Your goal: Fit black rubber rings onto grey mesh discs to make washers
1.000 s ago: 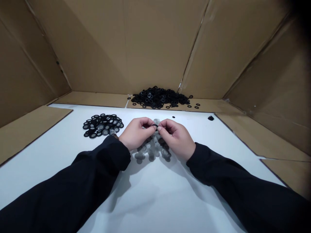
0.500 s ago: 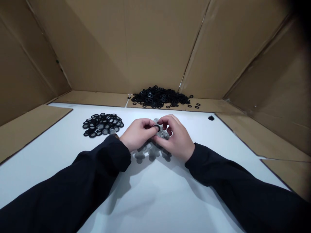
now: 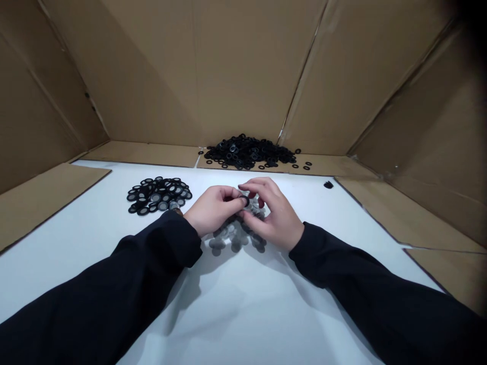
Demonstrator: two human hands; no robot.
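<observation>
My left hand (image 3: 213, 208) is closed, pinching a small black ring (image 3: 244, 201) between thumb and fingers. My right hand (image 3: 272, 215) meets it from the right, fingers curled around the ring and pressing on it. Both hands hover over a small heap of grey mesh discs (image 3: 234, 238) on the white table (image 3: 236, 304), and they hide much of that heap. To the left lies a pile of black rings with grey mesh centres (image 3: 159, 195). At the back sits a larger heap of plain black rings (image 3: 249, 152).
Brown cardboard walls (image 3: 236, 71) enclose the table on the left, back and right, with flaps lying flat along its edges. One stray black piece (image 3: 327, 185) lies at the table's right rear. A few loose rings (image 3: 304, 165) are scattered beside the back heap.
My right hand has shifted from a fingertip pinch to fingers raised and curled over the ring. The left hand has stayed almost in place, holding the ring.
</observation>
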